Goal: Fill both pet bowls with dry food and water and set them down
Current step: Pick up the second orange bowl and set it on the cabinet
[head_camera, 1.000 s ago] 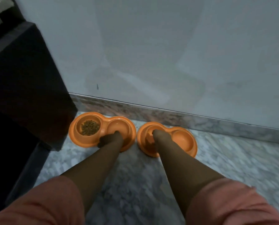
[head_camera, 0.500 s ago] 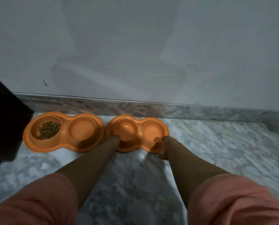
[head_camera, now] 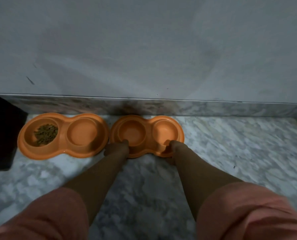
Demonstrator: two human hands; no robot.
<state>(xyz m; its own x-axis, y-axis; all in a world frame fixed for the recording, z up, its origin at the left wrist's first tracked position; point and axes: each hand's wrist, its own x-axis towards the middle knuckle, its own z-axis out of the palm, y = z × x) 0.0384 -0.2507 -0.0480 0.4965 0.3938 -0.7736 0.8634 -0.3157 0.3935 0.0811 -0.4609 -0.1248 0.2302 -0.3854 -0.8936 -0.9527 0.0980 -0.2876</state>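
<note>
A grey marbled stone floor (head_camera: 230,153) meets a pale wall. Two orange plastic double pet bowls lie side by side at twelve o'clock, long axes along the wall. The left bowl (head_camera: 63,135) holds kibble. Both arms reach straight forward: the left hand (head_camera: 117,148) and right hand (head_camera: 171,147) grip the right bowl's (head_camera: 146,134) near rim, fingers curled.

Two double pet bowls sit side by side on the floor (head_camera: 230,153) against the skirting (head_camera: 213,108) at twelve o'clock. The left bowl (head_camera: 64,149), at ten o'clock, has dry food (head_camera: 46,133) in its left well. The right bowl (head_camera: 148,134) lies just beside it, with the left hand (head_camera: 117,148) on its near-left rim and the right hand (head_camera: 172,148) on its near-right rim.
</note>
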